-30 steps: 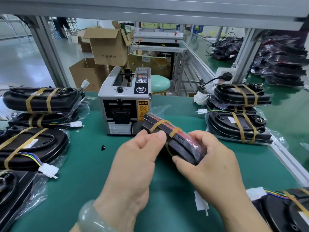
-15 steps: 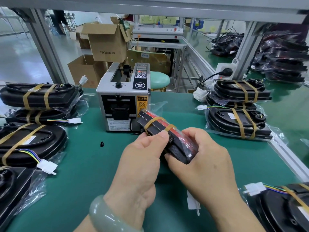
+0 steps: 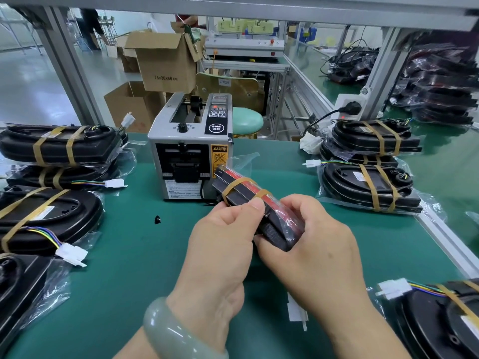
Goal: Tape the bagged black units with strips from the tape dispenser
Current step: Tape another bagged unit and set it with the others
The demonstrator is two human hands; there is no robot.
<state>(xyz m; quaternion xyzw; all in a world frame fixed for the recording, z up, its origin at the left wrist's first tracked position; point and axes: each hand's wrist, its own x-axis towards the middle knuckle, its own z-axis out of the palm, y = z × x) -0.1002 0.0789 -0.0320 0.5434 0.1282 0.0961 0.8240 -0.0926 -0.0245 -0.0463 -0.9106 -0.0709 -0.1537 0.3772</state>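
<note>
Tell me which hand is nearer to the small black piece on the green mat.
Left. The left hand grips the bagged unit just right of the black piece; the right hand holds the unit's other side, farther right.

Bottom-right unit [image 3: 440, 330] cropped; caution label [image 3: 219, 158] unreadable.

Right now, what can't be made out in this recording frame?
Head view only.
Held unit, near end: covered by left hand and right hand.
Dispenser slot: too dark to show whether a strip waits.
Bottom-left unit and bottom-right unit: cut off by frame edges.
Dispenser label text: too small.
</note>
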